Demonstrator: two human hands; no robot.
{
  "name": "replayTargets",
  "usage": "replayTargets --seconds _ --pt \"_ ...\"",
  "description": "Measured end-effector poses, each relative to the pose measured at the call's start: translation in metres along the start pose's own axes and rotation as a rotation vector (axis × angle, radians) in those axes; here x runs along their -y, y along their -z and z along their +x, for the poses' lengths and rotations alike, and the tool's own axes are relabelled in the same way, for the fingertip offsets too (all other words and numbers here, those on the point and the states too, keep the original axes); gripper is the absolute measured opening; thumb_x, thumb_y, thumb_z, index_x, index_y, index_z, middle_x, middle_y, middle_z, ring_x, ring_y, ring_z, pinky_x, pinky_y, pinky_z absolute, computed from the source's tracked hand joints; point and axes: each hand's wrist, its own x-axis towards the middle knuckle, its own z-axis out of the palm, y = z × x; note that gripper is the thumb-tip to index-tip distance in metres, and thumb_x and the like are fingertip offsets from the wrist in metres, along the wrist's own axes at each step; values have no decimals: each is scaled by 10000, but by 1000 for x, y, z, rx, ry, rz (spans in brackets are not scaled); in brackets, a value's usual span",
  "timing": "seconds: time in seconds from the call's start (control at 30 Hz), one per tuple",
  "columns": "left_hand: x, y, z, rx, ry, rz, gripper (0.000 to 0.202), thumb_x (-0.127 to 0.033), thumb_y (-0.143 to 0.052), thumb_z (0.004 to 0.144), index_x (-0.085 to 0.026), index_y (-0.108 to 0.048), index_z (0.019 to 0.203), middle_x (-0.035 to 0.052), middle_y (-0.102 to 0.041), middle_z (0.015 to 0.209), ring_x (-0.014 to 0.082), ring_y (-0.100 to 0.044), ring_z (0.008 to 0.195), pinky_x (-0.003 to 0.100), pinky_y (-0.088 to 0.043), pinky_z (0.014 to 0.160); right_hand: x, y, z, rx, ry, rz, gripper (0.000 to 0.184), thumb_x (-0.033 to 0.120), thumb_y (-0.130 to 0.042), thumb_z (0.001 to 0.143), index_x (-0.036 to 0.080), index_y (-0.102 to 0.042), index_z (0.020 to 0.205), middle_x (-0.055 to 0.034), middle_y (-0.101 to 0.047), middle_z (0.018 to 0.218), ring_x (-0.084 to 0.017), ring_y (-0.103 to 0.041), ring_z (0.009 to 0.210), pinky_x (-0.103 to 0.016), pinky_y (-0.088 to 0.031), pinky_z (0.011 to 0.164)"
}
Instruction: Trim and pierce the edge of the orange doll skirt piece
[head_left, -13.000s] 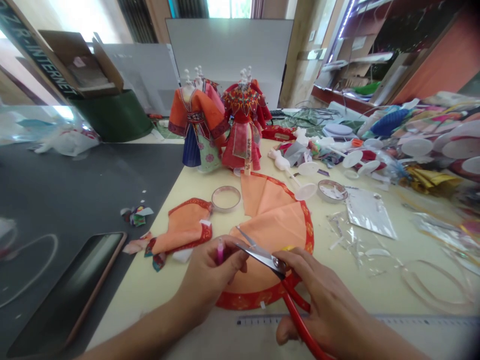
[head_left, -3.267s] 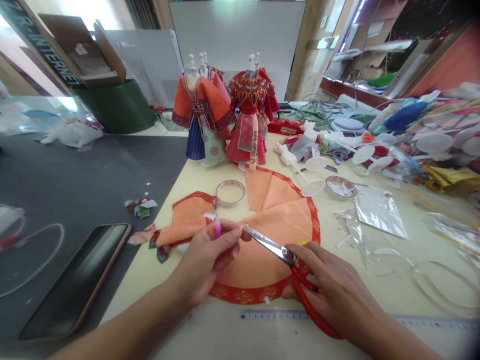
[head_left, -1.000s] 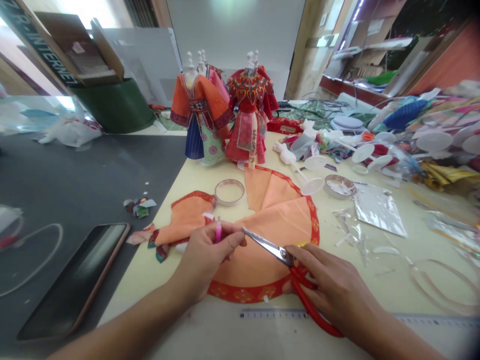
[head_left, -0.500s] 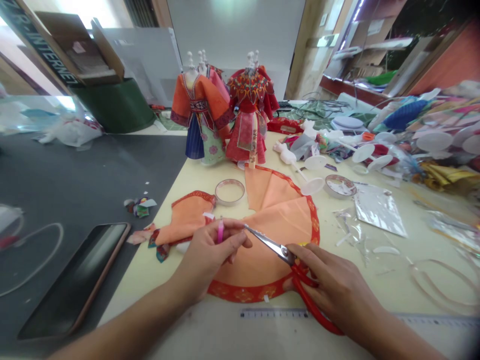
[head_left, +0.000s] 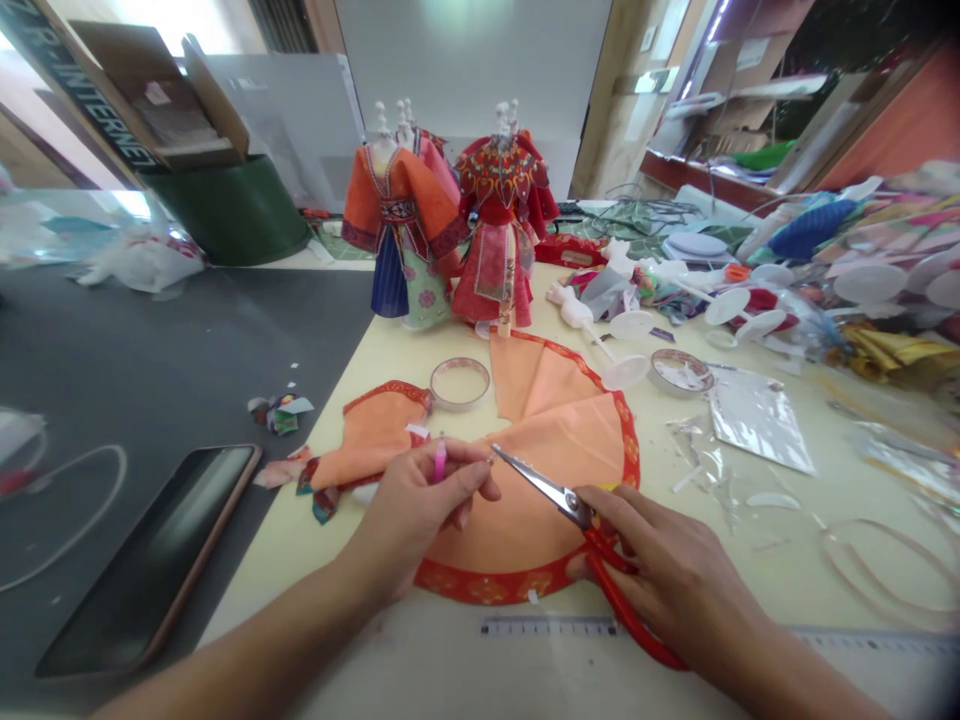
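My right hand [head_left: 667, 550] grips red-handled scissors [head_left: 551, 492], their narrow blades nearly closed and pointing at my left fingertips. My left hand [head_left: 427, 500] is closed, with a slim pink tool [head_left: 440, 462] tucked between its fingers. Thumb and forefinger pinch something tiny that I cannot make out. Beneath both hands lies a fan-shaped orange cloth [head_left: 562, 450] with a red patterned border. To the left is a smaller orange cloth piece [head_left: 382, 425], bordered in the same red, with coloured scraps at its lower end.
A roll of clear tape [head_left: 460, 384] lies beyond my left hand; another roll [head_left: 681, 372] is farther right. Dressed mannequins [head_left: 401, 215] stand at the back. A phone [head_left: 150, 560] lies left, a ruler [head_left: 551, 627] in front, and white doll stands [head_left: 596, 340] at the right.
The scissor tips have shifted slightly right, away from my left fingertips. My left thumb and forefinger have moved a little; the cloth stays in place.
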Motion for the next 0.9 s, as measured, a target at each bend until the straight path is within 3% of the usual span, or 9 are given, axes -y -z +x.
replayTargets --seconds 0.6,0.9 --pt "-1 0 -1 10 -1 -4 170 -330 -657 787 -178 -580 781 -40 -609 676 32 -397 508 169 -274 494 -2 0 -2 -22 -52 -57 268 333 -468 896 230 -471 1143 -7 -546 755 -157 -546 584 -258 -416 497" --pt "0 -4 -3 12 11 8 180 -340 -653 788 -173 -586 794 -26 -614 665 34 -392 498 174 -273 485 4 7 4 -73 -14 -29 388 481 -519 866 192 -493 1123 -26 -553 781 -131 -526 575 -236 -420 506"
